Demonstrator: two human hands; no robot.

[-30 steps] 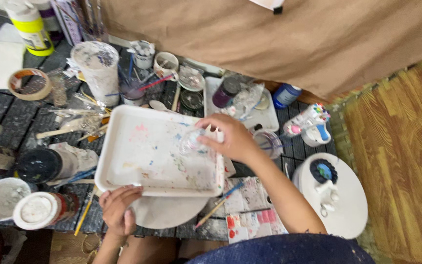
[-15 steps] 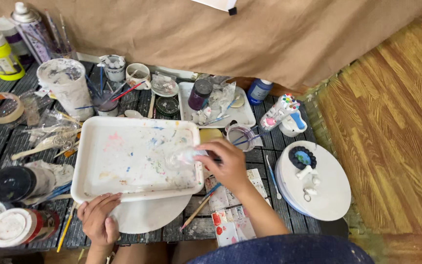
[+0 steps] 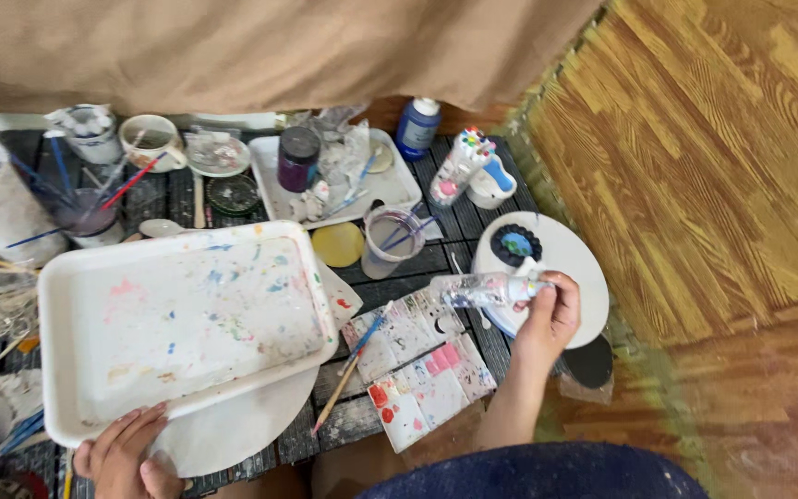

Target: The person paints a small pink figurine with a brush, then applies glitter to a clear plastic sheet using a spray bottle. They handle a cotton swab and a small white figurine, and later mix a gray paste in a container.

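The right hand (image 3: 547, 310) sits out past the right edge of the bench, raised on a bare forearm that runs up from the lower middle. Its fingers (image 3: 561, 294) are curled closed around something slim, thumb pressed along the top, knuckles facing right. The left hand (image 3: 126, 453) lies low at the near left corner of the bench, fingers spread and pointing up, only partly in view.

A blue paint bottle (image 3: 417, 127) is being seen at twelve o'clock, with a dark purple jar (image 3: 298, 157) lying on a small white tray (image 3: 390, 185) beside it. A clear cup holding brushes (image 3: 391, 240) is standing centrally, a yellow disc (image 3: 338, 244) just at its nine o'clock. Wooden flooring (image 3: 722, 166) is stretching away at three o'clock.
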